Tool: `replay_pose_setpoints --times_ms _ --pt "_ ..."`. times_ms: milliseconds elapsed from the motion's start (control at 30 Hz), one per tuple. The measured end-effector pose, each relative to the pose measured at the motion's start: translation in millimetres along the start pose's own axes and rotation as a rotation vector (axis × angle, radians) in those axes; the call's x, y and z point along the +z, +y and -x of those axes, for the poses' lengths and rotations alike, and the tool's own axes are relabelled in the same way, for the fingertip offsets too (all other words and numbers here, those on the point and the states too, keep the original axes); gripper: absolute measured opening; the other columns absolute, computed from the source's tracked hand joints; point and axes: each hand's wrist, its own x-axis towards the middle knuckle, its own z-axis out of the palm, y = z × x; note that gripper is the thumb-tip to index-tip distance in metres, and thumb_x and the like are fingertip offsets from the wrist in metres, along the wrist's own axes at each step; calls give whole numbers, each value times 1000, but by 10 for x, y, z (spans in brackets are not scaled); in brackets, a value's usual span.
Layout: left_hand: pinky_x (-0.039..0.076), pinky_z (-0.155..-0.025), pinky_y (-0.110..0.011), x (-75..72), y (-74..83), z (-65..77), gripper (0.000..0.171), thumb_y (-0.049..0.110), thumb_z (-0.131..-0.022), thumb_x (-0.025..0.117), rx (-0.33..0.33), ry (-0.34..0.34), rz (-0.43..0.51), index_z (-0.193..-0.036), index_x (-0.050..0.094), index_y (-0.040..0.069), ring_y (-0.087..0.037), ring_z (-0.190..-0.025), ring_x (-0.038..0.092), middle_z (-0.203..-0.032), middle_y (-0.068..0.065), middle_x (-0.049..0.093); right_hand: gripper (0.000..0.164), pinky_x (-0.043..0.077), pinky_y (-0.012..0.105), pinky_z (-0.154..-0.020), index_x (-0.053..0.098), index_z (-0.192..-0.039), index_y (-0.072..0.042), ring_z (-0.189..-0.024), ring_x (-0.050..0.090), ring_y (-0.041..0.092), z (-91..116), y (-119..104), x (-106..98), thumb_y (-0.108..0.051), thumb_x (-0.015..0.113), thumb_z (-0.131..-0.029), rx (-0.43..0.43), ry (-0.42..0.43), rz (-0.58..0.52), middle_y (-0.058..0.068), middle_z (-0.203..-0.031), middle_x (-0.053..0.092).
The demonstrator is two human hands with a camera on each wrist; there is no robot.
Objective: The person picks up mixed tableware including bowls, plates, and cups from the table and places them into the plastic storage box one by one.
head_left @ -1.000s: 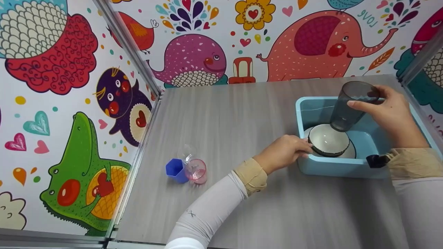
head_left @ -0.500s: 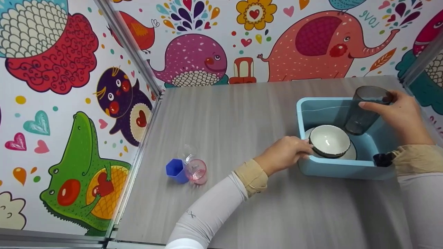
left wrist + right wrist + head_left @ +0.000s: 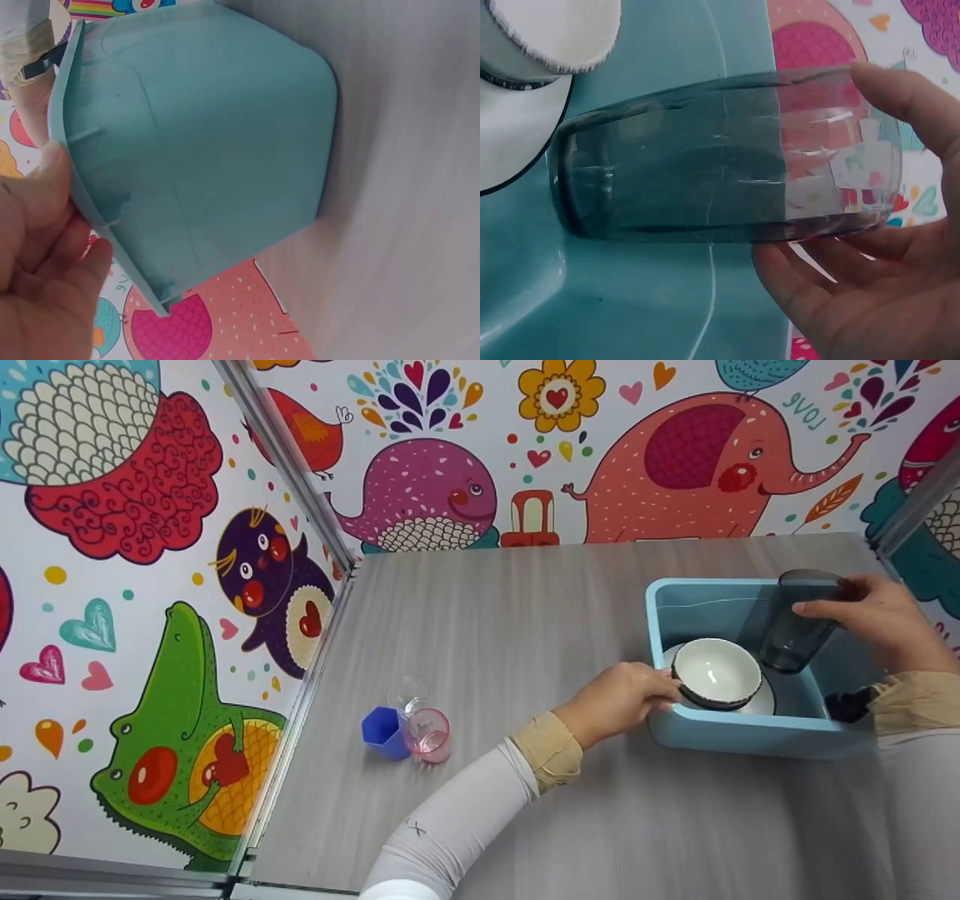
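Observation:
A dark, see-through glass (image 3: 799,622) is in my right hand (image 3: 892,619), gripped near its rim between thumb and fingers. Its lower part is down inside the light blue plastic basin (image 3: 757,727), to the right of a white bowl (image 3: 716,671). That bowl sits on a white plate (image 3: 765,701) in the basin's left part. My left hand (image 3: 626,694) pinches the basin's left rim, as the left wrist view also shows with the thumb (image 3: 52,176) over the edge. In the right wrist view the glass (image 3: 682,157) lies apart from the bowl; whether it touches the basin floor I cannot tell.
On the table's left stand a blue hexagonal cup (image 3: 384,733), a pink clear cup (image 3: 427,735) and a colourless clear glass (image 3: 409,694), close together. Patterned walls (image 3: 427,495) border the table (image 3: 487,622) at the back and sides.
My right hand has moved the dark glass to the right and lower into the basin, away from over the bowl. The left hand keeps its grip on the rim.

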Motion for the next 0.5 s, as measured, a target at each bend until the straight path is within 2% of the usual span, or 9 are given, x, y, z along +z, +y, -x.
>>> replay_pose_setpoints --times_ms 267,500 --pt "43 -103 -7 18 -4 1 22 25 -95 67 -15 -3 -3 -113 78 20 0 -119 64 -116 11 75 108 23 83 -106 16 -156 5 -125 31 54 -77 180 -33 -54 74 -87 -75 -60 15 36 -149 30" --pt "45 -101 -8 12 13 -2 23 26 -94 68 -29 -10 -4 -114 78 21 1 -114 65 -116 12 75 109 18 82 -109 9 -157 6 -128 27 56 -113 270 -43 -47 75 -89 -81 -105 -4 38 -152 23"
